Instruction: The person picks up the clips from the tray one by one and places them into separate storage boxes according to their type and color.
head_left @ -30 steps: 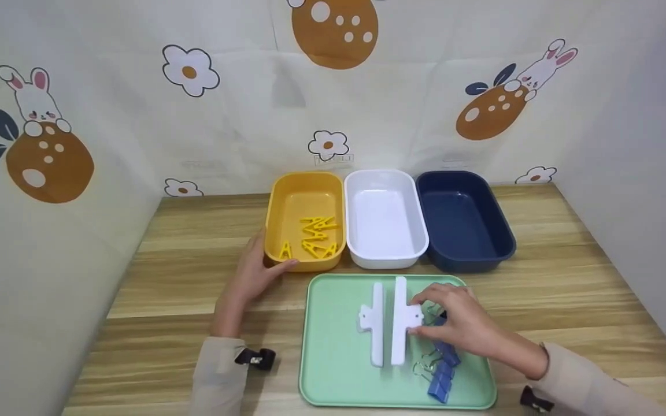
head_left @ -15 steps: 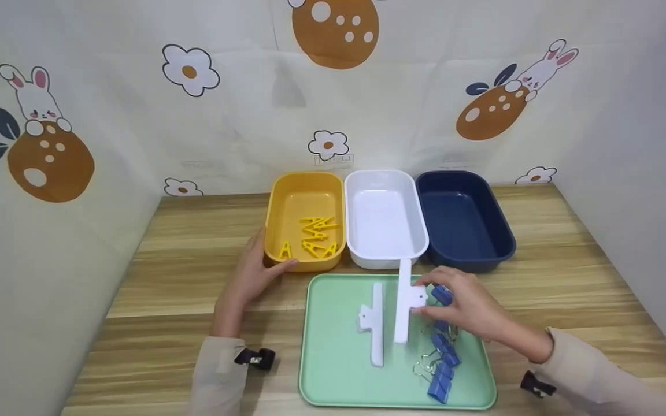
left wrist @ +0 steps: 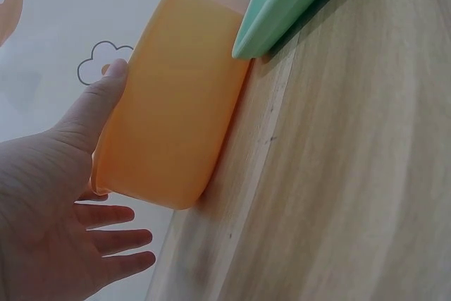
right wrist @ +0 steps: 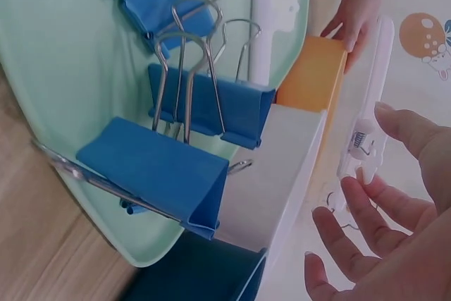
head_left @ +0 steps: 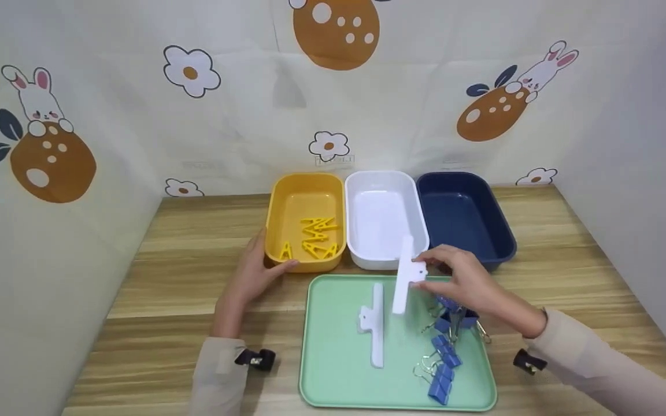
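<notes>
Raised since earlier: T-shaped white clip (head_left: 404, 277), pinched by right hand (head_left: 467, 279); straight-fingered left hand (head_left: 252, 275) touches yellow rectangular tub (head_left: 313, 266).

Tabletop booth (head_left: 610, 150); bunny-print sheeting (head_left: 367, 115) around wood-grain table (head_left: 188, 254)

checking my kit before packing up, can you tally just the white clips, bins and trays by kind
White clips: 2, one held in the right hand
Bins: 3
Trays: 1
Total: 6
</notes>
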Demonstrator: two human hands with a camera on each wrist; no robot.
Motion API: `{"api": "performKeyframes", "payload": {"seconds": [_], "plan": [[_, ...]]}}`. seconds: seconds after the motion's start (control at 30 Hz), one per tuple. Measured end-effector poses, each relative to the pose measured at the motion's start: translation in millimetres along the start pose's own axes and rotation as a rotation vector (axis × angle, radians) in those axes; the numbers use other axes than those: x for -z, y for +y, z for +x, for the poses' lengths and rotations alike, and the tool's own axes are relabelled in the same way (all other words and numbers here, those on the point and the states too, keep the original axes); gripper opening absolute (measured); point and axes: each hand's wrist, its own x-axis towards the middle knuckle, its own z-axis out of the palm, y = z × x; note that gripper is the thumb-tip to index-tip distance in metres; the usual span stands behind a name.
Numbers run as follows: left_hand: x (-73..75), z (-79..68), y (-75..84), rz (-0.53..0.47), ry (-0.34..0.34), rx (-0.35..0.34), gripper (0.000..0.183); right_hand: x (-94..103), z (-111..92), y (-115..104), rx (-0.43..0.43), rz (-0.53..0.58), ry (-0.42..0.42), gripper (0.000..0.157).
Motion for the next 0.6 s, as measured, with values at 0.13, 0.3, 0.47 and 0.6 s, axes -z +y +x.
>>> {"api": "performKeyframes", "payload": {"seconds": [0.13,0.3,0.47,0.6], "plan": [[-0.1,-0.4,0.9,-0.003,-0.001,0.006,0.103,1.1,9,2,-0.008,-0.015,0.019,0.034],[0.1,0.0,2.3,0.011,-0.002,0.006,0.102,3.1,19,5,-0.037,0.015,0.012,0.036],[-0.1,-0.2,1.8,0.010,-0.004,0.015,0.103,4.6,29,9,-0.063,0.030,0.014,0.035],[-0.3,-0.5,1.4,0.001,-0.004,0.022,0.104,5.0,38,12,-0.072,0.023,0.018,0.036]]}}
